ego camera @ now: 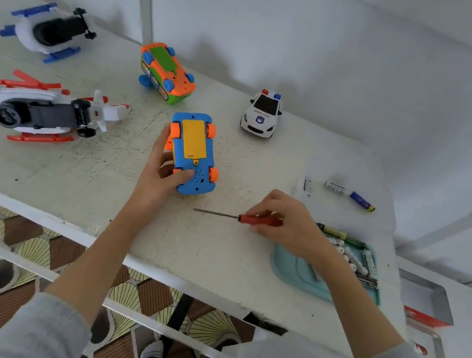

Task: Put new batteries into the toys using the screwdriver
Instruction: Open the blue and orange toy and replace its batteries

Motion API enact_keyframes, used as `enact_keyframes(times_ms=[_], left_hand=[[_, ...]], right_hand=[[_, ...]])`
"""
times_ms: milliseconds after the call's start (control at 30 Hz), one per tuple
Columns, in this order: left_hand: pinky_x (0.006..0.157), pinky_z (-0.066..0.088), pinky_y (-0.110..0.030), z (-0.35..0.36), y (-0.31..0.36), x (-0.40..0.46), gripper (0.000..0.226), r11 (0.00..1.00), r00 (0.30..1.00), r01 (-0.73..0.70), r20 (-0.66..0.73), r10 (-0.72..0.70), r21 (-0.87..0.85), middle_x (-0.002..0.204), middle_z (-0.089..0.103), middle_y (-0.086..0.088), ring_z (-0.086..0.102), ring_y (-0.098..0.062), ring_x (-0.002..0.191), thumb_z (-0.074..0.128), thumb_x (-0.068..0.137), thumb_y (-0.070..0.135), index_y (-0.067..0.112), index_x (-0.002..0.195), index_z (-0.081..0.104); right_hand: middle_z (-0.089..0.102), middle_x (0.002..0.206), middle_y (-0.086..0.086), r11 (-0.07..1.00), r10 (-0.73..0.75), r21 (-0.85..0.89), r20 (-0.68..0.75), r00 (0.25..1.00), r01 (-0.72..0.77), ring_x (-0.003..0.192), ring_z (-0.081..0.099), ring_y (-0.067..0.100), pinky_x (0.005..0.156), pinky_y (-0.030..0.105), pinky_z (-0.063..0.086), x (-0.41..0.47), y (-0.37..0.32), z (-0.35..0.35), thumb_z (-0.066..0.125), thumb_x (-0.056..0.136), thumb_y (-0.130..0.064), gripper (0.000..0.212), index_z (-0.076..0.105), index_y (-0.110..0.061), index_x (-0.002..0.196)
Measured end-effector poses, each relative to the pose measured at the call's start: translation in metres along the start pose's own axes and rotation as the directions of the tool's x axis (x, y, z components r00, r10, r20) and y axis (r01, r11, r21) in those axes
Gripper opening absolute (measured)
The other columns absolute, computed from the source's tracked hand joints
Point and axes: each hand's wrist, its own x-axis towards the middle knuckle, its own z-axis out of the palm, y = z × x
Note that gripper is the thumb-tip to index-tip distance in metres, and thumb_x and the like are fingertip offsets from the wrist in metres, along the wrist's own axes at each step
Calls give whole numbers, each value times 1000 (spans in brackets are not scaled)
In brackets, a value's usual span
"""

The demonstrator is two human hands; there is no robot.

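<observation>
A blue toy car (pixel 194 153) lies upside down on the white table (pixel 75 172), its yellow battery cover and orange wheels facing up. My left hand (pixel 162 170) grips its near left side, thumb on the blue underside. My right hand (pixel 283 220) holds the red handle of a screwdriver (pixel 241 217) low over the table, its thin shaft pointing left. A teal tray (pixel 300 274) with several batteries lies under my right wrist. Loose batteries (pixel 350 193) lie beyond it.
An orange and green toy car (pixel 166 73) lies upside down at the back. A white police car (pixel 262 113) stands to the right. A red and white helicopter (pixel 47 110) and a blue and white one (pixel 51 30) lie at left. The wall is close behind.
</observation>
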Motion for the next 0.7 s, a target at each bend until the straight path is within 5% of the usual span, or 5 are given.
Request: enact_keyframes(times_ms=[233, 333, 500, 700], left_hand=[[85, 51, -25, 2, 1, 0, 79, 1000, 1000, -13, -9, 13, 10, 121, 54, 9, 59, 4, 103, 63, 88, 3, 43, 144, 24], [82, 51, -22, 2, 1, 0, 81, 1000, 1000, -10, -24, 11, 24, 121, 53, 9, 59, 6, 101, 66, 86, 5, 46, 141, 24], [76, 50, -11, 7, 5, -5, 85, 995, 995, -62, -67, 67, 78, 121, 52, 15, 58, 9, 99, 71, 80, 7, 38, 144, 25], [75, 48, -7, 10, 10, -7, 79, 990, 988, -95, -115, 107, 104, 117, 51, 21, 58, 13, 95, 64, 85, -5, 37, 138, 25]], right_hand=[[66, 89, 10, 943, 6, 326, -231, 973, 72, 73, 67, 22, 69, 30, 57, -4, -25, -9, 69, 79, -1, 20, 65, -9, 96], [66, 82, 4, 953, -19, 285, -291, 957, 106, 61, 64, 14, 61, 25, 54, 0, -28, -1, 69, 78, 0, 26, 63, -19, 94], [62, 83, -5, 975, -180, 55, -379, 908, 216, 75, 57, 5, 69, 11, 43, 6, -26, 7, 67, 77, -9, 28, 69, -16, 103], [64, 81, -2, 968, -201, 56, -410, 890, 245, 75, 58, 8, 69, 13, 44, 8, -27, 12, 67, 75, -16, 21, 71, -16, 95]])
